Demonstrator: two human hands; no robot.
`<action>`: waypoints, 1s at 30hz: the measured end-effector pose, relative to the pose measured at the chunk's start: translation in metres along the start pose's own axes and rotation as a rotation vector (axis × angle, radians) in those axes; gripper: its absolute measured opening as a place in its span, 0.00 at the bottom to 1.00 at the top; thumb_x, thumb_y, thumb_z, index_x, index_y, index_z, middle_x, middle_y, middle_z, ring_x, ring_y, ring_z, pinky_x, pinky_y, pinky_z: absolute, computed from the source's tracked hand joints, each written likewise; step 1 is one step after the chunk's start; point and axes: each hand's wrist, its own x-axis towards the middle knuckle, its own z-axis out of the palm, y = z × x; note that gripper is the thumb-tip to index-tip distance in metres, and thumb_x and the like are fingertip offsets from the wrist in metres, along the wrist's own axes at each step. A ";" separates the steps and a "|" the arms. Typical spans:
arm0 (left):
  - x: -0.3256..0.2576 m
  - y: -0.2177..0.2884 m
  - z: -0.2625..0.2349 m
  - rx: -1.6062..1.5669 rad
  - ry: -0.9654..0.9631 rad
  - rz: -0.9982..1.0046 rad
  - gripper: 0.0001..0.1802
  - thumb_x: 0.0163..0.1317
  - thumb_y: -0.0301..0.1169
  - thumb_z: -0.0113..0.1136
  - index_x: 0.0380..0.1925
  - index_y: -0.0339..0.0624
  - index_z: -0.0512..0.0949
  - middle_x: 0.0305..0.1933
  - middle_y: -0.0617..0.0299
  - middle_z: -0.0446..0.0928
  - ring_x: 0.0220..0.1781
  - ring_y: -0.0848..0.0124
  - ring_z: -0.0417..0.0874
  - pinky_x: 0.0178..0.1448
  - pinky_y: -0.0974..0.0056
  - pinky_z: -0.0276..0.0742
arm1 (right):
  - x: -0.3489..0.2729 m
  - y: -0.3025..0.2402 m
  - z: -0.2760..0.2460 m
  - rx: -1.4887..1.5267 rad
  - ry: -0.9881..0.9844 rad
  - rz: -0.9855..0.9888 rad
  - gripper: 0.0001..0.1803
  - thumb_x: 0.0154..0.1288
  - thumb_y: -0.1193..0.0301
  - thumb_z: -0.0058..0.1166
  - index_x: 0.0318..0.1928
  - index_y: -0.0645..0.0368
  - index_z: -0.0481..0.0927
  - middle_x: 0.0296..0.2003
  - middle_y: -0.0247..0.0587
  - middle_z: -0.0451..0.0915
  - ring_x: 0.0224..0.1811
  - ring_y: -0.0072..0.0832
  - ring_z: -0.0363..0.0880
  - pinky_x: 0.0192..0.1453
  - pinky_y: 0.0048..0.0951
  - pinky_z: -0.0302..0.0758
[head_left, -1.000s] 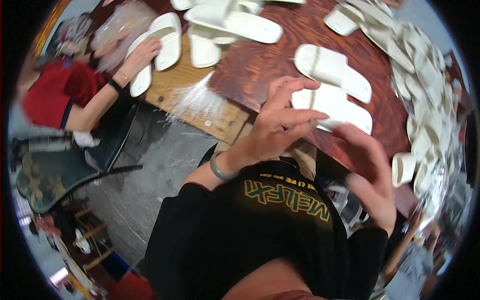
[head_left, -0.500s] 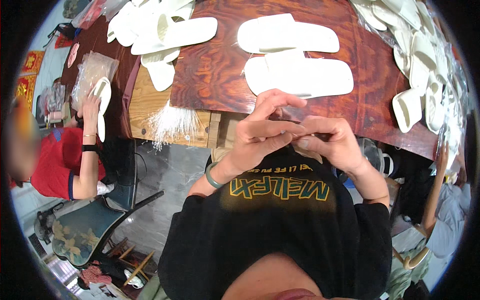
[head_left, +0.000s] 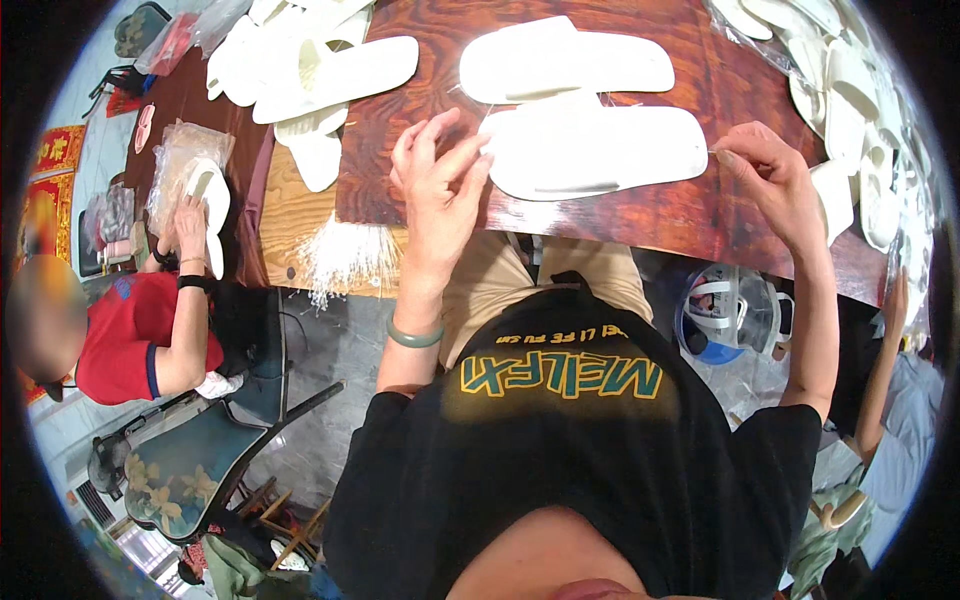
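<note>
Two white slide slippers lie side by side on the red-brown table, a far slipper (head_left: pixel 600 68) and a near slipper (head_left: pixel 620 148). Just left of the near slipper is my left hand (head_left: pixel 438 185), raised with its fingers apart and nothing visible in them. At the slipper's right end, my right hand (head_left: pixel 770 175) pinches thumb against forefinger. Whatever sits in that pinch is too small to name; a thin tip seems to show. A bundle of thin white strands (head_left: pixel 345 258) hangs over the table's near edge, left of my left arm.
White slippers are heaped at the back left (head_left: pixel 335 80) and along the right (head_left: pixel 845 100), partly in clear plastic. A co-worker in a red shirt (head_left: pixel 150 335) handles a white slipper on the left. Another person's arm (head_left: pixel 885 370) reaches in at the right. A chair (head_left: pixel 190 465) stands lower left.
My hands have parted from their meeting point above my lap. The left went up and left beside the near slipper; the right went to that slipper's right end, still pinching.
</note>
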 end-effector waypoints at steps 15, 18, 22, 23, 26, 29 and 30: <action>0.012 -0.008 0.024 0.050 -0.228 0.088 0.13 0.52 0.39 0.64 0.38 0.53 0.85 0.64 0.53 0.65 0.68 0.51 0.54 0.67 0.46 0.41 | 0.077 0.003 0.097 0.263 -0.375 -0.057 0.11 0.60 0.74 0.52 0.41 0.64 0.82 0.27 0.37 0.83 0.29 0.16 0.76 0.36 0.22 0.74; 0.011 -0.012 0.023 -0.009 -0.190 0.085 0.10 0.53 0.39 0.64 0.35 0.53 0.85 0.62 0.56 0.68 0.68 0.53 0.54 0.68 0.47 0.42 | 0.076 -0.001 0.096 0.194 -0.358 -0.042 0.12 0.60 0.74 0.51 0.44 0.62 0.82 0.29 0.37 0.84 0.31 0.15 0.77 0.38 0.21 0.75; 0.010 -0.016 0.018 -0.080 -0.131 0.046 0.09 0.55 0.38 0.63 0.34 0.52 0.85 0.60 0.60 0.71 0.67 0.56 0.57 0.68 0.50 0.44 | 0.072 -0.012 0.090 0.162 -0.342 -0.017 0.12 0.59 0.73 0.52 0.42 0.62 0.82 0.29 0.40 0.84 0.31 0.17 0.78 0.38 0.24 0.75; 0.011 -0.018 0.015 -0.122 -0.120 0.029 0.08 0.55 0.38 0.63 0.33 0.51 0.85 0.59 0.60 0.71 0.67 0.56 0.58 0.68 0.50 0.44 | 0.072 -0.013 0.085 0.159 -0.341 -0.015 0.12 0.59 0.73 0.52 0.42 0.62 0.82 0.29 0.40 0.84 0.31 0.17 0.78 0.38 0.24 0.75; 0.011 -0.022 -0.003 -0.097 -0.077 -0.004 0.08 0.55 0.37 0.62 0.33 0.50 0.85 0.59 0.61 0.72 0.66 0.56 0.59 0.68 0.50 0.46 | 0.068 -0.005 0.063 -0.131 -0.392 -0.045 0.10 0.58 0.73 0.53 0.38 0.63 0.82 0.28 0.43 0.83 0.29 0.28 0.80 0.38 0.29 0.75; 0.015 -0.020 -0.018 0.026 0.007 0.006 0.07 0.55 0.31 0.63 0.33 0.45 0.85 0.53 0.57 0.77 0.61 0.61 0.68 0.65 0.57 0.61 | 0.056 0.000 0.046 -0.213 -0.190 -0.227 0.07 0.57 0.74 0.53 0.34 0.63 0.81 0.28 0.44 0.80 0.32 0.38 0.79 0.39 0.34 0.75; 0.018 -0.023 -0.022 -0.006 -0.002 -0.009 0.06 0.54 0.29 0.65 0.33 0.44 0.85 0.52 0.58 0.77 0.61 0.63 0.68 0.63 0.58 0.63 | 0.056 -0.003 0.038 -0.332 -0.139 -0.340 0.06 0.57 0.75 0.52 0.33 0.63 0.81 0.29 0.43 0.80 0.35 0.40 0.78 0.40 0.35 0.74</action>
